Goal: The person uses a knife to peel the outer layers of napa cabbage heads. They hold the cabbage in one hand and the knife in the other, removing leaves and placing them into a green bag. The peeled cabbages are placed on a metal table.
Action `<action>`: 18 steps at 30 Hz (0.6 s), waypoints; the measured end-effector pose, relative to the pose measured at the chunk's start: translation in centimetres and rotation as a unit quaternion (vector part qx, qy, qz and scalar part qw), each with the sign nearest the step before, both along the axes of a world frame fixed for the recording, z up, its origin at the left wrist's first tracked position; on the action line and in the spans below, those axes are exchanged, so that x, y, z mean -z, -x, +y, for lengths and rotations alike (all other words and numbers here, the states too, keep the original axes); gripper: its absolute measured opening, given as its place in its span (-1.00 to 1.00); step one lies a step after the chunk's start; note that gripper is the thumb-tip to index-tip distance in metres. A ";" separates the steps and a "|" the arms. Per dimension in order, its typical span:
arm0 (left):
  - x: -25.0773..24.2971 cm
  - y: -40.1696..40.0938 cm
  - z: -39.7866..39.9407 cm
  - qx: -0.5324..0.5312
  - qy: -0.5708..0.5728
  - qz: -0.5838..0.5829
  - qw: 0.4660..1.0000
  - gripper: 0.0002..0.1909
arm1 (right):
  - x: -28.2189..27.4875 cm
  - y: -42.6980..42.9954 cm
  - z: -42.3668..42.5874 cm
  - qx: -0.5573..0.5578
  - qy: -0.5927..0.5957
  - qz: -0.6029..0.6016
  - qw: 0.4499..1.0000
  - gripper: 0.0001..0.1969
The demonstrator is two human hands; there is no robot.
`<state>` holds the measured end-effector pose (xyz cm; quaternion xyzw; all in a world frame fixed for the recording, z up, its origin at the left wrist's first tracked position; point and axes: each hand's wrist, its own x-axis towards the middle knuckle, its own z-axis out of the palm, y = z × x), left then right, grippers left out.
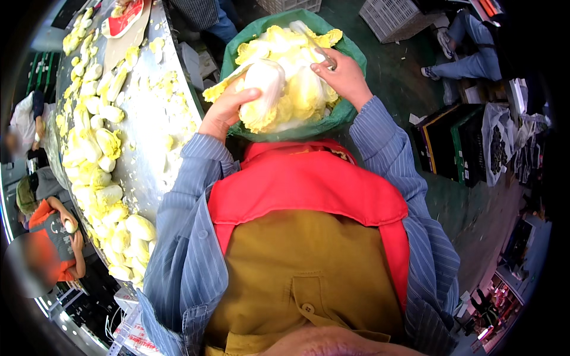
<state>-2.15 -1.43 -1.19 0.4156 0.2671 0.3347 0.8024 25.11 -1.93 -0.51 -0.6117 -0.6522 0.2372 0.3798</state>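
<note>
Over a green sack [347,49] my left hand [228,104] grips a trimmed napa cabbage head [266,91], its thumb across the pale base. A loose yellow leaf [218,91] sticks out past that hand on the left. In my right hand [342,74] is a narrow tool [324,54], apparently a knife, slanting up and left over the leaves; bright glare blurs its outline. More cabbage leaves [278,42] fill the mouth of the sack. Another cabbage piece [306,95] lies between my hands; whether either hand touches it, I cannot tell.
On my left runs a metal table [147,111] bearing a long heap of cabbage heads [91,147] and leaf scraps. Beyond it, a person in orange [53,240] holds a pale object. White crates [392,20] and black stacked crates [449,142] stand on the floor to the right.
</note>
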 end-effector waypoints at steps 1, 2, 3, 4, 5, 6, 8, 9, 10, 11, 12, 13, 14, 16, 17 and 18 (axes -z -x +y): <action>-0.6 -0.4 -0.1 -0.003 -0.024 0.035 0.999 -0.17 | -0.2 0.2 -0.2 -0.034 0.029 0.009 0.999 -0.64; -0.5 -0.6 -0.1 -0.020 -0.019 0.046 0.999 -0.18 | -0.6 0.4 -0.7 -0.067 0.059 0.019 0.996 -0.69; -0.5 -0.6 -0.4 -0.040 -0.014 0.060 0.997 -0.19 | -1.7 1.0 -1.4 -0.104 0.088 0.030 0.990 -0.73; -0.5 -0.8 -0.5 -0.058 -0.010 0.070 0.996 -0.20 | -2.8 1.7 -2.2 -0.118 0.075 -0.002 0.990 -0.79; -0.6 -0.9 -0.5 -0.052 -0.017 0.080 0.995 -0.21 | -3.2 2.3 -2.8 -0.121 0.064 -0.016 0.990 -0.80; -0.9 -0.9 -0.6 -0.045 -0.023 0.089 0.995 -0.22 | -3.6 2.8 -3.2 -0.123 0.053 -0.030 0.991 -0.82; -1.4 -1.3 -0.8 -0.049 -0.054 0.108 0.991 -0.24 | -4.2 3.5 -3.5 -0.121 0.025 -0.057 0.991 -0.83; -1.5 -1.4 -0.9 -0.053 -0.069 0.119 0.989 -0.25 | -4.5 3.6 -3.4 -0.124 0.032 -0.070 0.989 -0.83; -1.6 -1.6 -1.0 -0.058 -0.084 0.129 0.986 -0.25 | -4.7 3.6 -3.4 -0.127 0.038 -0.083 0.988 -0.83; -1.7 -1.7 -1.1 -0.063 -0.099 0.139 0.983 -0.26 | -4.8 3.6 -3.4 -0.130 0.044 -0.096 0.986 -0.83; -1.9 -1.7 -1.1 -0.061 -0.103 0.148 0.982 -0.27 | -4.8 3.6 -3.4 -0.131 0.047 -0.099 0.985 -0.83; -2.1 -1.6 -1.1 -0.060 -0.107 0.156 0.980 -0.27 | -4.8 3.6 -3.4 -0.132 0.050 -0.102 0.985 -0.83; -2.3 -1.6 -1.1 -0.058 -0.111 0.165 0.978 -0.28 | -4.8 3.6 -3.4 -0.134 0.053 -0.105 0.984 -0.83; -2.6 -1.5 -1.1 -0.051 -0.123 0.171 0.976 -0.30 | -5.0 3.6 -3.6 -0.142 0.052 -0.108 0.983 -0.83; -2.7 -1.5 -1.1 -0.047 -0.130 0.174 0.975 -0.31 | -5.0 3.6 -3.7 -0.146 0.052 -0.110 0.982 -0.82; -2.8 -1.4 -1.1 -0.042 -0.126 0.184 0.974 -0.32 | -4.9 3.6 -3.7 -0.146 0.052 -0.115 0.981 -0.83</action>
